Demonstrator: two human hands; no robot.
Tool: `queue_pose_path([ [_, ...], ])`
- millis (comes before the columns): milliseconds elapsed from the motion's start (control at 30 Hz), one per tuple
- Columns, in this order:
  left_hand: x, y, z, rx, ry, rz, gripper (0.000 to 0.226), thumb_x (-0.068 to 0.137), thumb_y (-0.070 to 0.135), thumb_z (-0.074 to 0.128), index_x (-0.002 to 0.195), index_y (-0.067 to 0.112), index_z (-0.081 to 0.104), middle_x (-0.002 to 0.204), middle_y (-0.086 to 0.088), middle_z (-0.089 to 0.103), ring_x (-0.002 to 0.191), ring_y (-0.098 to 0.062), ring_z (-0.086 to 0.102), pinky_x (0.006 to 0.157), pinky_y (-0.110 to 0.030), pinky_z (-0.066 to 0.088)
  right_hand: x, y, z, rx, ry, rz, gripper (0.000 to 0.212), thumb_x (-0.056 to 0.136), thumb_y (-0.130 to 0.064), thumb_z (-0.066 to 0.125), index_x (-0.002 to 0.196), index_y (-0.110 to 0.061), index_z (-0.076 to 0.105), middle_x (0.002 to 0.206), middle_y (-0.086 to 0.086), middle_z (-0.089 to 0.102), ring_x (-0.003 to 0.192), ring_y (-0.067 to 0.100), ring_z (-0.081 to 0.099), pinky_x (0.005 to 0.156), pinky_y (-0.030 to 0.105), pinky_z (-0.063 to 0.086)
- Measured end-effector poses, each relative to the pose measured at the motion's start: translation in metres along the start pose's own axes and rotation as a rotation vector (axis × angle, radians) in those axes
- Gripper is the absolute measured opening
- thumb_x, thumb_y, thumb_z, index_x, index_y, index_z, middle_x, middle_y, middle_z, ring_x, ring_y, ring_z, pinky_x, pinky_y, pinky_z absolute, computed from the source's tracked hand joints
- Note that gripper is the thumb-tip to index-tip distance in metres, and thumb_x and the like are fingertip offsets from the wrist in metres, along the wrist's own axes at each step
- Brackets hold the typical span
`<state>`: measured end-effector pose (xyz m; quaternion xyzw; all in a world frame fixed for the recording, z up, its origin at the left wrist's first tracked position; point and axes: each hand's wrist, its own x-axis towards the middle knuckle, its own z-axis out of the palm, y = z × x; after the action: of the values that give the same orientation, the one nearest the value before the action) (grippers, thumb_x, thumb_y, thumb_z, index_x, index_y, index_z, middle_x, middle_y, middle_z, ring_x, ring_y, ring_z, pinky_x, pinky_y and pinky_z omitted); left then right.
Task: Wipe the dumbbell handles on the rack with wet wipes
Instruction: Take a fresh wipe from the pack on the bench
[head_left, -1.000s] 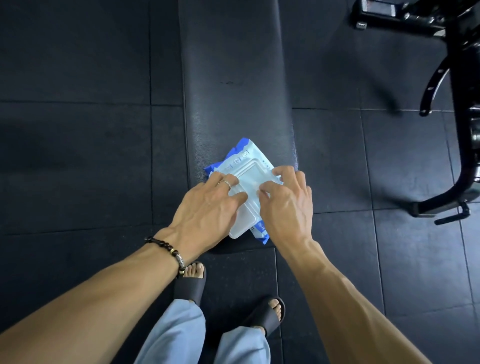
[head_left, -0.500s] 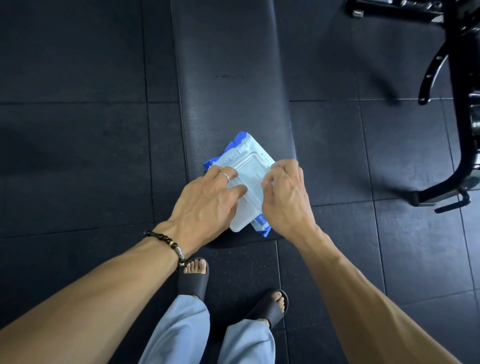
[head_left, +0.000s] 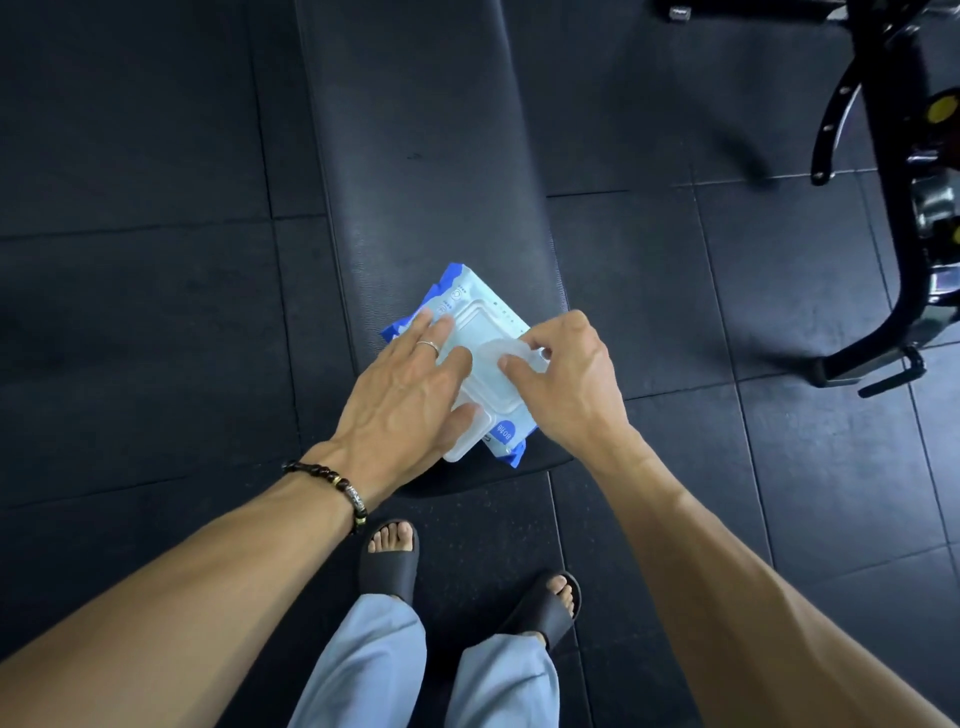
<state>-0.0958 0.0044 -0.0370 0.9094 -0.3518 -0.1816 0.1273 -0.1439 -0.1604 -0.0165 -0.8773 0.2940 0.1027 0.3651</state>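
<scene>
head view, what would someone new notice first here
The blue-and-white wet wipe pack stands out, lying at the near end of the black padded bench. Both hands work on it: the left hand presses flat on the pack while the right hand pinches its clear plastic lid, lifting it. Dark gym equipment stands at the upper right.

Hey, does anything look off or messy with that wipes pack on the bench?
Nothing damaged or spilled. The wet wipes pack lies skewed across the near end of the bench. The left hand presses it flat while the right hand pinches the clear lid, lifting it.
</scene>
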Motion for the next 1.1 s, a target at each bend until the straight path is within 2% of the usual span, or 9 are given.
queue_pose_path([
  [100, 0.004, 0.007, -0.009, -0.064, -0.028, -0.068, 0.051, 0.088, 0.046, 0.068, 0.118, 0.007, 0.055, 0.156, -0.013, 0.035, 0.148, -0.027, 0.026, 0.110, -0.037, 0.033, 0.001, -0.001, -0.001, 0.062, 0.016, -0.029, 0.010, 0.094, -0.024, 0.067, 0.090, -0.019, 0.059, 0.105, -0.005, 0.055, 0.096, 0.010, 0.052, 0.077, 0.019, 0.036],
  [200, 0.009, 0.013, -0.016, -0.070, -0.045, -0.118, 0.053, 0.086, 0.050, 0.068, 0.118, 0.011, 0.051, 0.155, -0.004, 0.034, 0.140, -0.020, 0.034, 0.098, -0.033, 0.037, 0.002, -0.004, -0.014, 0.216, -0.023, 0.043, 0.011, 0.096, -0.022, 0.060, 0.086, -0.018, 0.058, 0.088, -0.006, 0.066, 0.079, 0.007, 0.061, 0.071, 0.024, 0.044],
  [400, 0.017, 0.022, -0.024, -0.015, -0.072, -0.160, 0.055, 0.082, 0.050, 0.070, 0.118, 0.015, 0.048, 0.142, 0.000, 0.044, 0.126, -0.020, 0.045, 0.090, -0.030, 0.041, 0.007, -0.012, -0.041, 0.322, 0.016, 0.070, 0.011, 0.101, -0.022, 0.051, 0.090, -0.020, 0.053, 0.092, 0.000, 0.065, 0.090, 0.020, 0.066, 0.082, 0.040, 0.057],
  [533, 0.021, 0.024, -0.031, -0.021, -0.091, -0.178, 0.054, 0.081, 0.049, 0.071, 0.117, 0.015, 0.049, 0.127, 0.001, 0.051, 0.111, -0.020, 0.053, 0.079, -0.028, 0.038, 0.009, -0.023, -0.056, 0.238, 0.043, 0.018, 0.009, 0.101, -0.022, 0.051, 0.098, -0.014, 0.052, 0.085, -0.004, 0.058, 0.079, 0.017, 0.059, 0.070, 0.034, 0.052],
  [700, 0.026, 0.029, -0.041, -0.014, -0.190, -0.202, 0.053, 0.083, 0.044, 0.069, 0.120, 0.013, 0.048, 0.121, -0.001, 0.052, 0.106, -0.024, 0.053, 0.088, -0.033, 0.041, 0.005, -0.036, -0.065, 0.264, 0.150, -0.022, 0.012, 0.101, -0.021, 0.053, 0.089, -0.019, 0.049, 0.072, -0.003, 0.052, 0.060, 0.011, 0.045, 0.055, 0.022, 0.038],
  [800, 0.029, 0.032, -0.049, -0.066, -0.264, -0.248, 0.050, 0.081, 0.036, 0.067, 0.119, 0.012, 0.046, 0.120, -0.003, 0.053, 0.095, -0.024, 0.044, 0.103, -0.039, 0.038, 0.002, -0.040, -0.073, 0.301, 0.171, -0.049, 0.014, 0.100, -0.019, 0.055, 0.087, -0.014, 0.052, 0.069, -0.001, 0.047, 0.055, 0.009, 0.038, 0.051, 0.016, 0.034],
  [900, 0.030, 0.034, -0.052, -0.090, -0.296, -0.270, 0.053, 0.083, 0.034, 0.067, 0.124, 0.013, 0.042, 0.123, -0.005, 0.055, 0.091, -0.024, 0.041, 0.094, -0.038, 0.038, 0.004, -0.047, -0.088, 0.380, 0.242, -0.022, 0.022, 0.099, -0.022, 0.058, 0.093, -0.001, 0.058, 0.070, 0.004, 0.045, 0.058, 0.010, 0.039, 0.052, 0.022, 0.034],
  [1000, 0.029, 0.038, -0.058, -0.359, -0.221, -0.265, 0.074, 0.080, 0.023, 0.065, 0.145, 0.018, 0.030, 0.143, -0.001, 0.046, 0.117, -0.024, 0.049, 0.090, -0.030, 0.042, 0.003, -0.049, -0.104, 0.425, 0.102, 0.055, 0.024, 0.097, -0.023, 0.062, 0.095, 0.001, 0.063, 0.078, 0.006, 0.057, 0.069, 0.016, 0.052, 0.063, 0.030, 0.043],
  [1100, 0.027, 0.055, -0.084, -0.834, -0.304, -0.243, 0.084, 0.076, 0.018, 0.062, 0.151, 0.035, 0.026, 0.147, 0.022, 0.034, 0.121, 0.000, 0.043, 0.082, -0.011, 0.036, -0.012, -0.050, -0.116, 0.580, -0.182, 0.124, 0.022, 0.099, -0.023, 0.062, 0.097, -0.001, 0.065, 0.089, 0.013, 0.061, 0.078, 0.025, 0.056, 0.071, 0.040, 0.048],
])
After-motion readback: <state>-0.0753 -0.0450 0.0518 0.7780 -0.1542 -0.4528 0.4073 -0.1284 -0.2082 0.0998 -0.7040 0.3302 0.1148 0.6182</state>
